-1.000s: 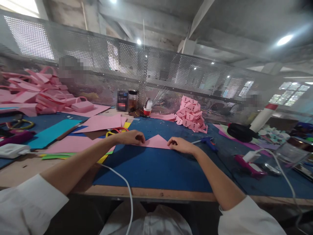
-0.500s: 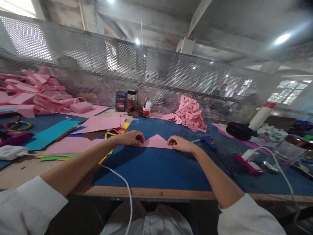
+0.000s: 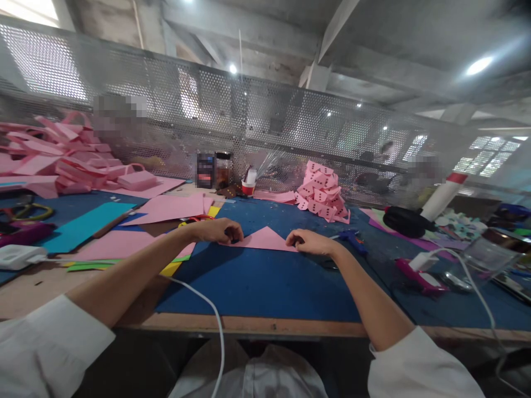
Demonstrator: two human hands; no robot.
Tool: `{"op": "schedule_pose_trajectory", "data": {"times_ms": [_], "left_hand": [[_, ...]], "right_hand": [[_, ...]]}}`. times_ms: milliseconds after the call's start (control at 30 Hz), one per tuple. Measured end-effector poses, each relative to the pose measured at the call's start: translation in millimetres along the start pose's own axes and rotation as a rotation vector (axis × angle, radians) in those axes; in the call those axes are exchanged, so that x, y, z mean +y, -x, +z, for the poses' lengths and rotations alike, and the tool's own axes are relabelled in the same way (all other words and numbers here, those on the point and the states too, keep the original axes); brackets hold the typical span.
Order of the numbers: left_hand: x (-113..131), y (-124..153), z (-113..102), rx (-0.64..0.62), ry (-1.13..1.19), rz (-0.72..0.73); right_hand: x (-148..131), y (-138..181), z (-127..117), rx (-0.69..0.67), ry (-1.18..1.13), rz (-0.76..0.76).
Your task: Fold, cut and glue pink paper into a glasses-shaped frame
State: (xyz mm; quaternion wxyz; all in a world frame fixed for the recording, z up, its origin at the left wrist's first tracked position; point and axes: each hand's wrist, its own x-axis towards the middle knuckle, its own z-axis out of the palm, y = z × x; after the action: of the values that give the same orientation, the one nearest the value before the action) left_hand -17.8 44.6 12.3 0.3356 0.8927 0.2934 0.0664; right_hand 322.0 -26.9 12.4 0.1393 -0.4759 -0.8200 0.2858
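A pink sheet of paper, folded to a peak at its far side, lies on the blue mat. My left hand is closed at the paper's left end, fingers curled down onto it. At the right end my right hand is likewise closed, thumb and fingers pinched at the edge. The fingertips partly hide both ends of the paper. A blue glue gun lies just right of my right hand. Scissors with red and yellow handles are partly behind my left wrist.
Pink paper bags are heaped at the far left, near a turquoise sheet. A pile of dotted pink pieces sits behind my hands. A white cable crosses the table's front edge. On the right is a magenta power strip.
My left hand has slid a little left along the paper, and my right hand slightly right. More of the paper's edge shows between them.
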Motion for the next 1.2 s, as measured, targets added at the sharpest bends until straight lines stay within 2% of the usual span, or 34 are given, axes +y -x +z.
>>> {"op": "schedule_pose_trajectory", "data": {"times_ms": [733,1200], "left_hand": [[2.8,9.0,-13.0,-0.104,-0.026,0.018],[-9.7,9.9,-17.6,-0.087,-0.055,-0.001]], "right_hand": [[4.5,9.8,-14.3,-0.098,-0.019,-0.014],[-5.8,9.0,-1.3,0.011,0.019,-0.049]]}}
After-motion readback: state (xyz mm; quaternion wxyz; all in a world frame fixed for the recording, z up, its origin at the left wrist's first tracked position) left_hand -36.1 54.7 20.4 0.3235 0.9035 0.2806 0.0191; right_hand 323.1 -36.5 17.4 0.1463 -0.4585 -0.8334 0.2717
